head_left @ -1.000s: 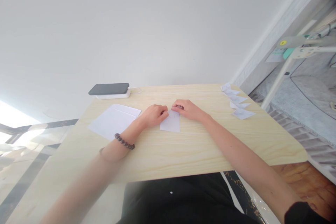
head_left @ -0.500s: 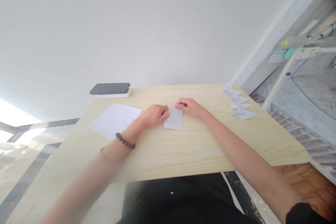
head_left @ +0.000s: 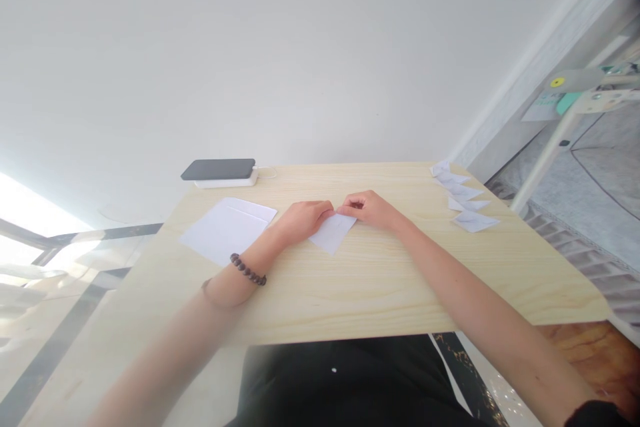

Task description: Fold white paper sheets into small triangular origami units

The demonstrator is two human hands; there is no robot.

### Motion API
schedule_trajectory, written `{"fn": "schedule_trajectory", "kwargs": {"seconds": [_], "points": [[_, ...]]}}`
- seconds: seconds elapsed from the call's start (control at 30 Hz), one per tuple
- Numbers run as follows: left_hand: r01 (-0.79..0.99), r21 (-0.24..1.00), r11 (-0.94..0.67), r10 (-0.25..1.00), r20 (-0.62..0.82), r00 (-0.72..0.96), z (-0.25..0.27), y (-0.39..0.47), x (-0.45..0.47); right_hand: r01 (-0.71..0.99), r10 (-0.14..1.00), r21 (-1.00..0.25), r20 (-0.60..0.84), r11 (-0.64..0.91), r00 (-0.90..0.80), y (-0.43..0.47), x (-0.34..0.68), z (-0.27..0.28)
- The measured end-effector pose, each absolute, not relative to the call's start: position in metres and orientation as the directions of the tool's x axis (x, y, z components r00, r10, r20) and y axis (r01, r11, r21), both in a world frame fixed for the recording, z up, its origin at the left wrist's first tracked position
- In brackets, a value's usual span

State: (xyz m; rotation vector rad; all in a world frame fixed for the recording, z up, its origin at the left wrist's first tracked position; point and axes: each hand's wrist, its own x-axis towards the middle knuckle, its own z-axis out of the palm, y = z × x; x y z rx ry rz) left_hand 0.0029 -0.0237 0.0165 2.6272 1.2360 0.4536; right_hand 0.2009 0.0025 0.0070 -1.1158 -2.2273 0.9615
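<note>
A small square of white paper (head_left: 332, 235) lies on the wooden table between my hands, one corner pointing toward me. My left hand (head_left: 306, 220) pinches its far left edge, the fingers pressed together. My right hand (head_left: 367, 207) pinches the far edge close beside the left fingertips, thumb against forefinger. The hands hide the top of the paper, so any fold there cannot be made out. Left of my left hand rests a stack of white paper sheets (head_left: 220, 230), partly behind my forearm.
At the back left a dark phone (head_left: 219, 169) sits on a white box (head_left: 227, 182), with a white cable (head_left: 267, 171). Several folded white paper pieces (head_left: 475, 221) stand in a row at the right of the table (head_left: 350, 300). A white wall rises behind.
The small paper has turned so that a corner now points toward me. My hands have come closer together at its far edge. The whole view has shifted slightly.
</note>
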Motion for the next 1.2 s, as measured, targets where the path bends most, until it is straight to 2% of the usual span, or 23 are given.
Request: {"fn": "schedule_trajectory", "kwargs": {"seconds": [0.33,0.57,0.77,0.9,1.2], "points": [[0.743,0.244,-0.623,0.781,0.166,0.601,0.016,-0.023,0.002,0.497,0.827,-0.756,0.102,0.426,-0.553,0.001,0.200,0.007],[0.732,-0.049,-0.679,0.689,0.300,0.660,0.013,-0.022,0.004,0.502,0.825,-0.741,0.123,0.446,-0.552,0.001,0.199,0.006],[0.683,-0.195,-0.703,0.578,0.402,0.710,0.010,-0.026,0.010,0.500,0.819,-0.734,0.133,0.460,-0.559,0.003,0.200,0.002],[0.679,-0.232,-0.697,0.558,0.421,0.716,0.007,-0.026,0.012,0.508,0.821,-0.724,0.142,0.467,-0.552,0.003,0.200,0.003],[0.678,-0.273,-0.682,0.579,0.364,0.729,0.008,-0.025,0.011,0.496,0.819,-0.727,0.159,0.475,-0.551,0.001,0.200,0.005]]}}
